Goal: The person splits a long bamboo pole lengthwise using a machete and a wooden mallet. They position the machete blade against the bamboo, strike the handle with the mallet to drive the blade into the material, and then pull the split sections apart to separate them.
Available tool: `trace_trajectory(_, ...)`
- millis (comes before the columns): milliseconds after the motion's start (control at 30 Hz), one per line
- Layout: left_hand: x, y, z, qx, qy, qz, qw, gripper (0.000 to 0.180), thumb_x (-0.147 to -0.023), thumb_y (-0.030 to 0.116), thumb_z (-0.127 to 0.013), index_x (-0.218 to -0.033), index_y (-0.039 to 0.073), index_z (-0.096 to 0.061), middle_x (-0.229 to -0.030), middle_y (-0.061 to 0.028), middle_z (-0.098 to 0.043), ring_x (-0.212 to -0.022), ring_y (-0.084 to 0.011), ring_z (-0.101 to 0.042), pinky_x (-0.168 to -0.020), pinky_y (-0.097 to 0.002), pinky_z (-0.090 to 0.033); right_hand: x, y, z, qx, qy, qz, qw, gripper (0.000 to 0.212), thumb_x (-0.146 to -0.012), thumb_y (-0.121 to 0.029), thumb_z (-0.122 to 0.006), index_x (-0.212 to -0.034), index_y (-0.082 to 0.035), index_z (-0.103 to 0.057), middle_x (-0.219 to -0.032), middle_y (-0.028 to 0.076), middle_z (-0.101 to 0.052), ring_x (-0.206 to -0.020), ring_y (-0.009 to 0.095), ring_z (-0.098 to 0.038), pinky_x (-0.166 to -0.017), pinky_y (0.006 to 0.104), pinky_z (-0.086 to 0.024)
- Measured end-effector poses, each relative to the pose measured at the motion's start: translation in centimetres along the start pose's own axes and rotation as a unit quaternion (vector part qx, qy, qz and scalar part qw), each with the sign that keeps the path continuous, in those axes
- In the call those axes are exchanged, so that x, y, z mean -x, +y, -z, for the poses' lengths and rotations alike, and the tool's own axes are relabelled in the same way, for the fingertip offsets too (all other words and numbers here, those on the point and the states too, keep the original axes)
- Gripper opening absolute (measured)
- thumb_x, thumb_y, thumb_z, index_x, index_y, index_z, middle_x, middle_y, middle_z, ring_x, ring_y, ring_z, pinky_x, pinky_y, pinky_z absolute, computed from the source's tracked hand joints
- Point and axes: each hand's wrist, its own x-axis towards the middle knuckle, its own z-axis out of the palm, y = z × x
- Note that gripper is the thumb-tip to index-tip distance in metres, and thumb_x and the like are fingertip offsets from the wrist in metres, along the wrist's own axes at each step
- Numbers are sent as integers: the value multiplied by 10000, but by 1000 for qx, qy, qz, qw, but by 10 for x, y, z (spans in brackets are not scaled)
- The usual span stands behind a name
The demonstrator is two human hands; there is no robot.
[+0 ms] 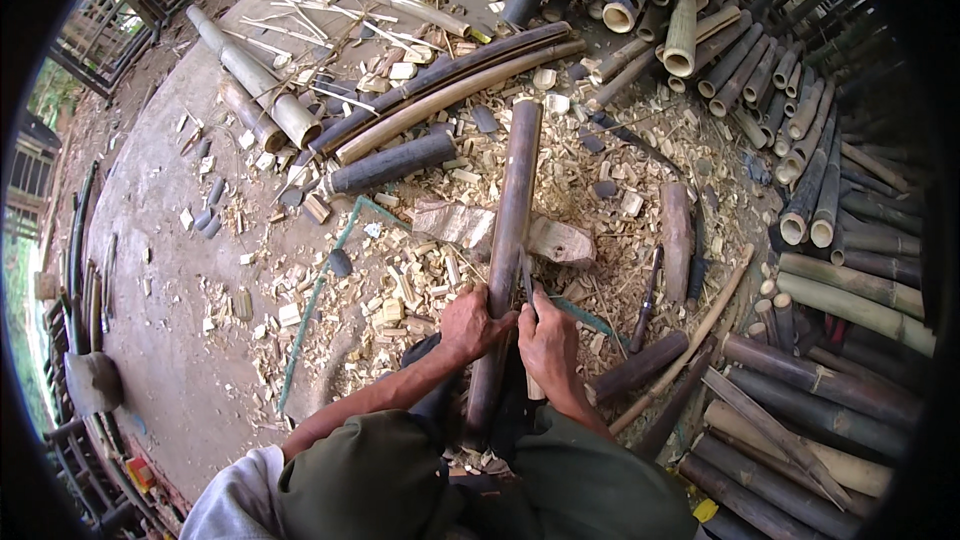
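Observation:
A dark brown bamboo pole slants up from between my knees and rests across a rough wooden block. My left hand is wrapped around the pole from its left side. Against the pole's right side, my right hand is closed on a knife, whose narrow blade lies along the bamboo. A pale end, seemingly the handle, shows below that hand. The two thumbs come close together over the pole. The blade's exact contact with the bamboo is hard to make out.
Wood chips litter the concrete floor. Split bamboo lengths lie ahead. Stacked bamboo poles crowd the right. A short log and a thin dark tool lie right of the block. A green strip lies left.

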Motion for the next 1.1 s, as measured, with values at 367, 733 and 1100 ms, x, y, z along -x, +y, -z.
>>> trace_trajectory(367, 0, -5, -1, -22, 5, -2, 1000, 612, -779, 537, -791, -986, -14, -623, -931, -262, -659, -879, -445, -670, -789, -528, -532, -109, -41, 6, 22, 64, -10, 998, 200, -964, -189, -556, -1028, -14, -627, -819, 298, -675, -842, 509, -677, -735, 606, -521)
trace_trajectory(733, 1, -10, -8, -14, -6, -8, 1000, 625, -811, 560, -780, -986, -14, -601, -926, -256, -655, -895, -438, -664, -805, -527, -521, -168, -42, 11, 35, 79, 4, 996, 225, -937, -174, -551, -923, 17, -668, -869, 304, -699, -846, 486, -699, -763, 567, -553)
trace_trajectory(1100, 2, -10, -5, 0, -6, -6, 1000, 643, -806, 590, -783, -952, -9, -600, -912, -250, -647, -882, -436, -662, -800, -522, -520, -191, -29, 8, -98, 63, -25, 993, 243, -923, -176, -552, -885, 38, -660, -805, 292, -672, -780, 489, -680, -708, 577, -514)
